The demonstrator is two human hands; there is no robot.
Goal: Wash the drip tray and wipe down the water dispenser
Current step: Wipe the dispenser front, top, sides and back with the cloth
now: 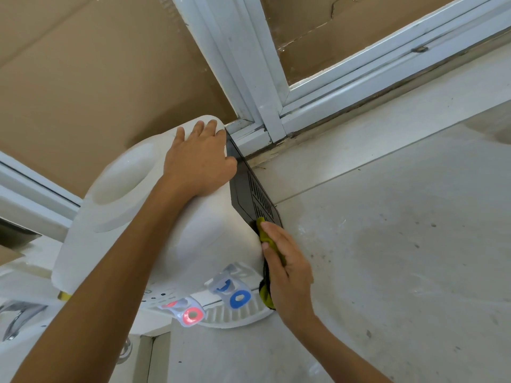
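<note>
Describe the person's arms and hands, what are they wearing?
Both forearms are bare as far as the view shows: no sleeves, gloves, watch or bracelets. The left hand and right hand show no rings. Fingernails are short and unpainted.

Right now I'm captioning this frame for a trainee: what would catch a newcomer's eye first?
The white water dispenser fills the middle, with the left hand resting flat on its top. At its right side the right hand presses a yellow cloth against the black vented panel. Below, red and blue taps stand out.
</note>
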